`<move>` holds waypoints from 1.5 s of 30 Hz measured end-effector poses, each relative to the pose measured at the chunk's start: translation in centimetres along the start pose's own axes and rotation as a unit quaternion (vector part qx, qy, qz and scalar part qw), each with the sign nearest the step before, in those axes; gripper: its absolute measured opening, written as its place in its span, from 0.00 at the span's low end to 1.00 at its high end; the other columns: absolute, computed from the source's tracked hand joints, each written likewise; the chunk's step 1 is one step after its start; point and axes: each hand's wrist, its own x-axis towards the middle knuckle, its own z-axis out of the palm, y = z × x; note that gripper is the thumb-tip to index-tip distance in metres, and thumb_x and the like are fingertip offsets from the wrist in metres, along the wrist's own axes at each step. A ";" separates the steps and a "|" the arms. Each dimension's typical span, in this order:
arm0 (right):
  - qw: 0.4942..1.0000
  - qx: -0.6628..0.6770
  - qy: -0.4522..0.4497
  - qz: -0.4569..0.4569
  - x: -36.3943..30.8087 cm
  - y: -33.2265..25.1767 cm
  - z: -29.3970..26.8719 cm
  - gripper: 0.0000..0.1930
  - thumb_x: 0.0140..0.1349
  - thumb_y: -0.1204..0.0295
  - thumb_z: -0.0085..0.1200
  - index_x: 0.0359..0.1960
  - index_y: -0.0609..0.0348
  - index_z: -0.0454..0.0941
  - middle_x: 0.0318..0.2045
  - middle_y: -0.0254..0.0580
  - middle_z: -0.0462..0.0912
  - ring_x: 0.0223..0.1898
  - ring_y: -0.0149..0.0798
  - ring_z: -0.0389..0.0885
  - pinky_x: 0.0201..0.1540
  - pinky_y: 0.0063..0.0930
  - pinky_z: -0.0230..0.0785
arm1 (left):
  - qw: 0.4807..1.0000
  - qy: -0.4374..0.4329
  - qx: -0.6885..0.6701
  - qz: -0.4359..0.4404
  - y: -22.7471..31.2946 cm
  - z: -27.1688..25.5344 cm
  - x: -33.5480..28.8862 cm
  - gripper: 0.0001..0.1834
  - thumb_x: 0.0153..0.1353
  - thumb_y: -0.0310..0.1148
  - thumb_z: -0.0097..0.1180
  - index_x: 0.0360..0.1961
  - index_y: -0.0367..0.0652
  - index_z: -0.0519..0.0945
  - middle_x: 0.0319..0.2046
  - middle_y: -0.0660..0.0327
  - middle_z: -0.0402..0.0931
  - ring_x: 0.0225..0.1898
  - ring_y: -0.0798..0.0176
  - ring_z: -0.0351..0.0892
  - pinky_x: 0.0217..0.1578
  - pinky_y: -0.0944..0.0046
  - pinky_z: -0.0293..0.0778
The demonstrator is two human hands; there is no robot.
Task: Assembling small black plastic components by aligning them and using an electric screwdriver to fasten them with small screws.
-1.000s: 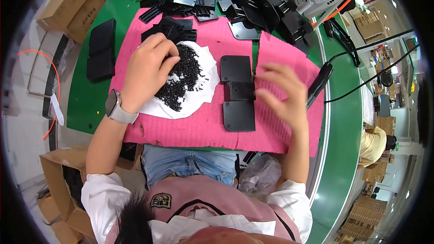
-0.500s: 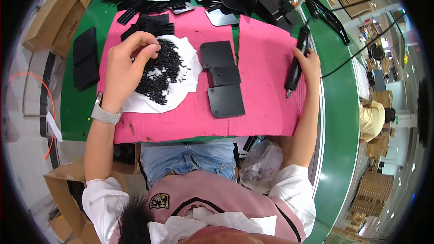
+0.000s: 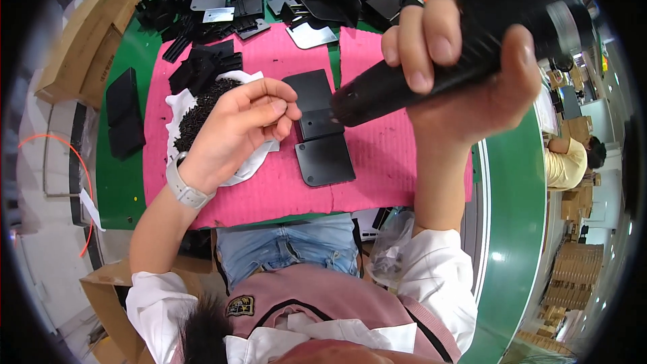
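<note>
My right hand (image 3: 465,94) is wrapped round a black electric screwdriver (image 3: 488,23), raised close to the camera and slanting down to the left. The driver's tip end points at the middle of a black plate assembly (image 3: 325,162), made of two wide plates joined by a narrower piece. Whether the tip touches it I cannot tell. Just left of the plates, my left hand (image 3: 246,125) is closed in a pinch; anything between the fingertips is too small to make out. Behind it, partly hidden, a heap of small black screws (image 3: 192,121) lies on a white cloth (image 3: 239,174).
Pink padding (image 3: 377,189) covers the green table (image 3: 505,209). Many black and silvery plates (image 3: 296,0) crowd the back. Black brackets (image 3: 209,64) lie beyond the screws, and another black part (image 3: 125,114) rests at the left. A co-worker in yellow (image 3: 566,162) is far right.
My left hand has moved right from the screw heap to beside the plates. My right hand has lifted the screwdriver off the right side and brought its tip end over toward the plates.
</note>
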 end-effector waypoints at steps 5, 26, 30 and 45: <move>0.996 -0.079 -0.026 0.011 -1.5 -0.5 -0.3 0.29 0.63 0.47 0.41 0.57 0.56 0.63 0.22 0.31 0.67 0.18 0.31 0.67 0.33 0.31 0.62 | 0.999 -0.010 -0.045 -0.025 -0.7 0.3 -0.6 0.10 0.63 0.27 0.51 0.45 0.35 0.74 0.34 0.57 0.77 0.29 0.72 0.75 0.35 0.72 0.72; 0.999 0.037 0.001 -0.033 -2.5 2.0 0.4 0.23 0.60 0.53 0.48 0.51 0.55 0.63 0.19 0.36 0.68 0.14 0.32 0.67 0.24 0.30 0.63 | 0.994 -0.039 0.046 -0.090 -0.2 0.0 -1.8 0.33 0.59 0.25 0.57 0.61 0.29 0.55 0.32 0.47 0.80 0.29 0.58 0.83 0.30 0.68 0.78; 1.000 -0.021 0.017 0.009 -2.3 2.0 -0.5 0.23 0.60 0.54 0.45 0.50 0.57 0.66 0.18 0.33 0.68 0.14 0.31 0.66 0.26 0.29 0.62 | 0.991 0.017 0.087 -0.098 -0.2 0.1 -1.5 0.37 0.59 0.25 0.57 0.62 0.26 0.50 0.30 0.45 0.79 0.27 0.57 0.83 0.29 0.68 0.78; 0.978 -0.176 0.029 0.104 -2.4 4.5 1.0 0.19 0.54 0.67 0.57 0.42 0.63 0.62 0.14 0.39 0.68 0.12 0.31 0.66 0.15 0.22 0.59 | 0.982 0.065 0.151 -0.095 -2.3 0.7 1.4 0.12 0.60 0.24 0.53 0.40 0.32 0.64 0.22 0.51 0.76 0.17 0.60 0.78 0.18 0.67 0.75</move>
